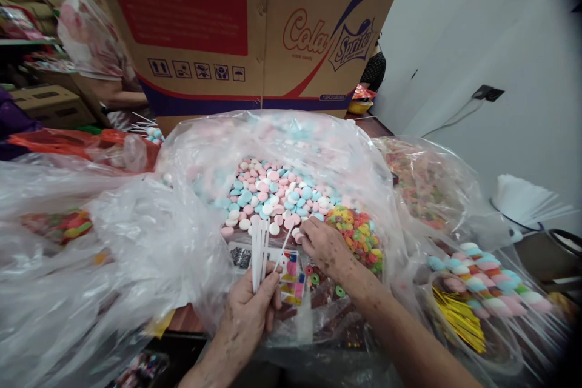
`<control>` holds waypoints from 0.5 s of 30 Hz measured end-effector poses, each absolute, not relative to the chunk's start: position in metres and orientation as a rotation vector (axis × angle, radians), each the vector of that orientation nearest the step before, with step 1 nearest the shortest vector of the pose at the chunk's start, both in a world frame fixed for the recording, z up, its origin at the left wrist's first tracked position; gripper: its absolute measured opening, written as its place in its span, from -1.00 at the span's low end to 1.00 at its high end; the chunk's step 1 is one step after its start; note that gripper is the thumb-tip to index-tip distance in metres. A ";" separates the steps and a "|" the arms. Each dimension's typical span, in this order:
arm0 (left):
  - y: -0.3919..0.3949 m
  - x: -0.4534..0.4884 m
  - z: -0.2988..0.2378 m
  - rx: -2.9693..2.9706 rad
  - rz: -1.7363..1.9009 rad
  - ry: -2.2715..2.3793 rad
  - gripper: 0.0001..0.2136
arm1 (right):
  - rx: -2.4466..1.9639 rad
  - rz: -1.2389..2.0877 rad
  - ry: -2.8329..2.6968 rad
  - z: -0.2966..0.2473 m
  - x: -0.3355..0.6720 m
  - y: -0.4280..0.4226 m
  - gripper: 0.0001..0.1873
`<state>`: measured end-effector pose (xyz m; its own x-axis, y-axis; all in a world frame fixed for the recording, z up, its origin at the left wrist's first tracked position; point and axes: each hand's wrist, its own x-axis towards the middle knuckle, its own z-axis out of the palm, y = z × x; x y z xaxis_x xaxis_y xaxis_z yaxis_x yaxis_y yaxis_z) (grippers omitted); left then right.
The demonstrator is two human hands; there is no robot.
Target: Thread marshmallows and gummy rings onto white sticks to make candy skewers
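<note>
Left hand (254,303) closed around white sticks (259,248); right hand (328,247), gummy rings (358,229) at its 3 o'clock, pinches a pink candy (297,234).

Main bag (273,133) mid-table (186,318), mouth toward the person. Candy discs (266,194) in bag, across its middle; candy rings (354,233) at their front right, few loose ones nearer. Left hand (254,303) before the discs, sticks (259,251) in it, one leaning toward right hand (330,248). Right hand at discs' near edge, left of most rings. Card (291,273) behind left hand, partly hidden. Carton (200,18) behind bag; person (86,36) left of and beyond carton. Left: plastic sheeting (131,242). Right: side bag (422,188) with candy inside; skewers (495,279) nearer; ties (457,318) just in front of those. Stick bundle (527,200) behind skewers, near wall (500,36).
</note>
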<state>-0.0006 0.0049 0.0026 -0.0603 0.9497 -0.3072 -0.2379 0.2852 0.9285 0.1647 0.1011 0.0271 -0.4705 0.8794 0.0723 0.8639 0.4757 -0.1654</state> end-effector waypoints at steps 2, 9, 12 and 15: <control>0.005 -0.001 0.003 0.776 1.151 1.231 -0.65 | -1.531 0.131 -2.528 0.025 0.166 0.101 -0.87; 0.005 -0.002 0.002 0.785 1.143 1.230 -0.65 | -1.564 0.213 -2.253 0.033 0.171 0.098 -0.88; 0.004 -0.002 0.002 0.784 1.135 1.225 -0.64 | -1.574 0.463 -2.248 0.038 0.172 0.098 -0.91; 0.004 -0.002 0.002 0.787 1.132 1.221 -0.62 | -1.498 0.630 -2.367 0.037 0.173 0.101 -0.90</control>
<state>-0.0023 0.0039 0.0016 -0.0365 0.9514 -0.3057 -0.2330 0.2894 0.9284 0.1726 0.1014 0.0369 -0.4293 0.9031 -0.0048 0.7860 0.3710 -0.4944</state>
